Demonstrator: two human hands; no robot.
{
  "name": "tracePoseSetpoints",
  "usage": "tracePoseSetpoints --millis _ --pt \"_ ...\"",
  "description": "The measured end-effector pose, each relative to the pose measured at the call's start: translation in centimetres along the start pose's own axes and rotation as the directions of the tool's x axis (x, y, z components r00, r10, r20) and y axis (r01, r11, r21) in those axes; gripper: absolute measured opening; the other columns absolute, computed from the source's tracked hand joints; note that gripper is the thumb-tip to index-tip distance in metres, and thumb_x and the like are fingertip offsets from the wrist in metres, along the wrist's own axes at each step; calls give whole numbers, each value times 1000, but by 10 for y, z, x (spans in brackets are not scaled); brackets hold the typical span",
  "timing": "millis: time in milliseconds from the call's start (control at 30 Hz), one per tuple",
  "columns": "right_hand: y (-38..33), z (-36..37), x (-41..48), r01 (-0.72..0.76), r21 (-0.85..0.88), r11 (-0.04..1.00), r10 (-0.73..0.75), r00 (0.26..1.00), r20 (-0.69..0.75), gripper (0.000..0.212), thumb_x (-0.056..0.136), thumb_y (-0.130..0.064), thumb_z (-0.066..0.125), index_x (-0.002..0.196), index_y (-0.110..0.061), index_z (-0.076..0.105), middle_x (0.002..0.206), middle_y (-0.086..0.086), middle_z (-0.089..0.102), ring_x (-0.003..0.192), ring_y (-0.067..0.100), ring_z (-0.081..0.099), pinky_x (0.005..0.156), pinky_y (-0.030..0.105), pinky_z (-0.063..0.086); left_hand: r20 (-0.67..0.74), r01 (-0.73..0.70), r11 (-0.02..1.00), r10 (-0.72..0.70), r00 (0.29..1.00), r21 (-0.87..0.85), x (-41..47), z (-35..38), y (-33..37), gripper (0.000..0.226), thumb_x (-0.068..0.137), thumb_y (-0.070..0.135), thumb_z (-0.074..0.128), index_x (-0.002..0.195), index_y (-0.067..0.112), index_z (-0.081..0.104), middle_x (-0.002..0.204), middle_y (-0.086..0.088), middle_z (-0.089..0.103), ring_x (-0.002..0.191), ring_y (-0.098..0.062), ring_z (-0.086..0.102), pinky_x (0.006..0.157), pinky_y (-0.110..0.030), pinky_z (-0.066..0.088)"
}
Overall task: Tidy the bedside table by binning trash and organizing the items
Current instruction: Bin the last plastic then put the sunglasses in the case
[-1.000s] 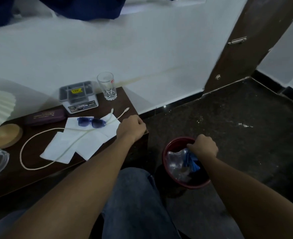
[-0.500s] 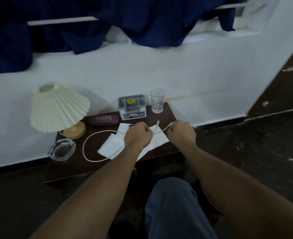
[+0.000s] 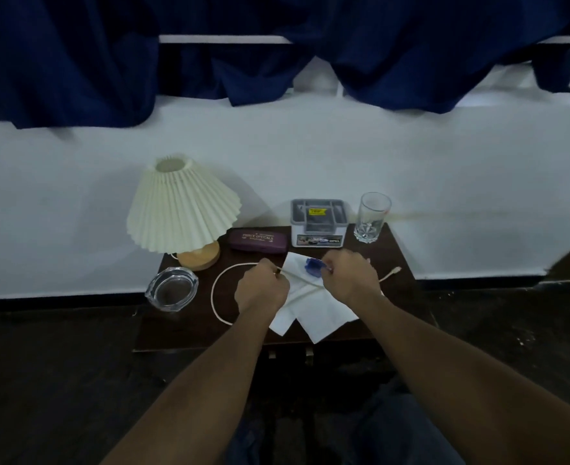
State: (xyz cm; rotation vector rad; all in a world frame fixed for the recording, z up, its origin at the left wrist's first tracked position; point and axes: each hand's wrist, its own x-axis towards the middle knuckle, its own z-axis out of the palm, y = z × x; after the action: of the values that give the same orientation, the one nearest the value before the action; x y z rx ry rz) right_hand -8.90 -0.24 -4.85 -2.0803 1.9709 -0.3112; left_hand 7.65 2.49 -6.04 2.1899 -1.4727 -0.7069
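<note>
On the dark bedside table [image 3: 189,325], starting at the left: a clear glass ashtray [image 3: 171,288] near the front corner, with a pleated cream lamp [image 3: 183,206] on a wooden base behind it. Next, a white cable [image 3: 214,290] curved in a loop, pinched in the curled fingers of the left hand [image 3: 262,290]. Behind, a purple glasses case [image 3: 256,240] lying flat. Mid-table, white tissues [image 3: 324,317] spread out, with blue sunglasses [image 3: 314,266] above them. At the back, a grey organiser box [image 3: 319,223]. Right hand [image 3: 352,280] curled tight, fingertips at the sunglasses; unclear whether gripping those or the cable. Farther right, an upright drinking glass [image 3: 372,216].
</note>
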Motion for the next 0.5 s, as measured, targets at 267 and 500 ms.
tracePoseSetpoints --millis 267,500 --pt "-76 34 71 251 -20 968 -251 968 -13 29 94 -28 59 121 -21 64 118 6 67 108 29 62 85 40 52 -35 127 965 -139 990 -230 51 5 -30 34 93 22 53 127 21 59 120 -9 67 114 -34 61 90 -40 49" --pt "-109 68 111 323 -111 940 -314 945 88 43 91 -26 63 133 -20 57 127 8 63 118 29 53 92 42 50 -71 177 880 -230 970 -441 83 12 -46 34 96 17 50 127 18 63 122 -9 68 116 -32 61 89 -34 44"
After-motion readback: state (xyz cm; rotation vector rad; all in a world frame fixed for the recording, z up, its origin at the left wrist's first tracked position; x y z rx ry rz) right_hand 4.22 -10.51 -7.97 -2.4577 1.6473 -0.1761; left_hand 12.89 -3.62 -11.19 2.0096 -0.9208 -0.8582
